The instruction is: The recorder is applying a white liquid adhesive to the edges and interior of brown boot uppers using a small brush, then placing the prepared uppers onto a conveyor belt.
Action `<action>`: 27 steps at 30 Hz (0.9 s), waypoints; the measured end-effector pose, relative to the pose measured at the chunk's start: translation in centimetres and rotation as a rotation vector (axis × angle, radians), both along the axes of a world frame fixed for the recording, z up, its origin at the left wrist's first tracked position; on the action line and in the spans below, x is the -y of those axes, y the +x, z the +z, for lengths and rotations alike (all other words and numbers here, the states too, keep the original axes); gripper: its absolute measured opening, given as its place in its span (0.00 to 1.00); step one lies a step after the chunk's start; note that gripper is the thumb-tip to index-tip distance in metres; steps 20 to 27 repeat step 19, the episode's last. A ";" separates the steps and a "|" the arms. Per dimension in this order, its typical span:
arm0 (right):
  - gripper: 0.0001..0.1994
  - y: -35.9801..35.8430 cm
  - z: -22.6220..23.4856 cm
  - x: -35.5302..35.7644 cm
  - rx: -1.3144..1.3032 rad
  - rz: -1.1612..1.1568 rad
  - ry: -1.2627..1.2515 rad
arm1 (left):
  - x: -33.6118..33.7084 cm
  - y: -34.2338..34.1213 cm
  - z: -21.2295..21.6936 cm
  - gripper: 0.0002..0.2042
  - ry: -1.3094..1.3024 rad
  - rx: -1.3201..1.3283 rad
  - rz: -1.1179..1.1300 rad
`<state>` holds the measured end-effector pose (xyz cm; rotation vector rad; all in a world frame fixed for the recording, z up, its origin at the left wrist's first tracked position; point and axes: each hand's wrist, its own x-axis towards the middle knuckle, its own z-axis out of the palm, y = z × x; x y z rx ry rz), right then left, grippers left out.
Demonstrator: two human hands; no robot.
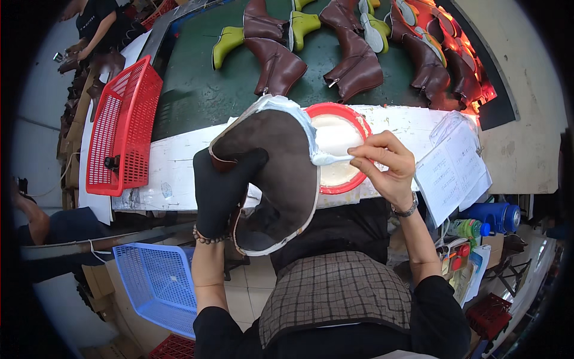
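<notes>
In front of my body, my left hand (218, 188), in a black glove, is closed on a dark brown boot upper (278, 149) with a pale edge. White paste coats its upper right border. My bare right hand (385, 167) pinches a small white brush (335, 158) between thumb and fingers, and the brush's tip touches the pasted edge of the upper. Behind the brush stands a red-rimmed bowl (366, 128) of white paste, partly hidden by the upper and my fingers.
Brown boots (359, 72) and lime-green shoe forms (228, 45) lie on the green conveyor belt (191, 90). A red basket (125, 125) stands left, a blue basket (158, 281) lower left. Written papers (451, 170) and bottles (469, 228) are at right. Another person (98, 24) works far left.
</notes>
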<state>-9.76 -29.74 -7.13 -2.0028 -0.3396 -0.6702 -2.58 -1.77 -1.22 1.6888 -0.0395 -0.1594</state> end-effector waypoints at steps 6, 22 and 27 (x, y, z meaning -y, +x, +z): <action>0.13 -0.7 -0.6 -0.5 -0.059 0.036 0.016 | 0.2 0.3 -0.6 0.17 0.185 0.221 0.083; 0.05 -0.9 -2.7 2.8 -0.380 -0.376 -0.548 | -10.3 2.8 -11.0 0.70 1.023 0.279 -0.275; 0.05 -0.9 -2.7 2.8 -0.380 -0.376 -0.548 | -10.3 2.8 -11.0 0.70 1.023 0.279 -0.275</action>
